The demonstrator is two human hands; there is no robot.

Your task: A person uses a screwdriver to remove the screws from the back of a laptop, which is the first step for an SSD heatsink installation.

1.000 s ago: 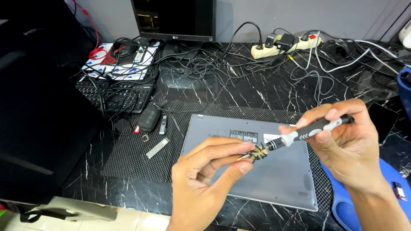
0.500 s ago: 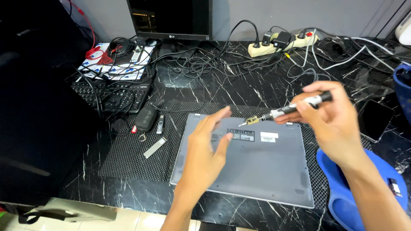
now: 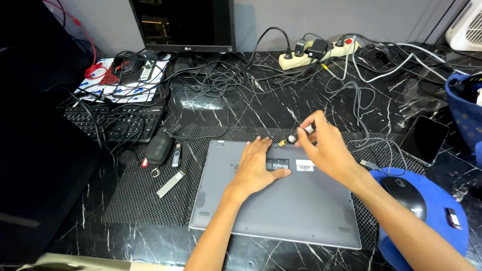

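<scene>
A grey laptop (image 3: 281,200) lies underside up on a black mesh mat (image 3: 135,200), on the dark marbled worktop (image 3: 281,108). Its near edge sits close to the worktop's front edge; its far edge runs just short of the mat's far border. Bare mat lies open to the laptop's left, save a small metal bar (image 3: 170,184) and a black pouch (image 3: 158,148). Tangled cables (image 3: 351,100) crowd the far side.

The left hand (image 3: 256,168) rests flat on the laptop's far half, its grip spread. The right hand (image 3: 324,148) pinches a screwdriver (image 3: 296,137) — long axis slanting down-left, tip at the laptop's far edge, just beside the left fingertips. A mouse (image 3: 401,193) sits on a blue pad (image 3: 442,226) to the right.
</scene>
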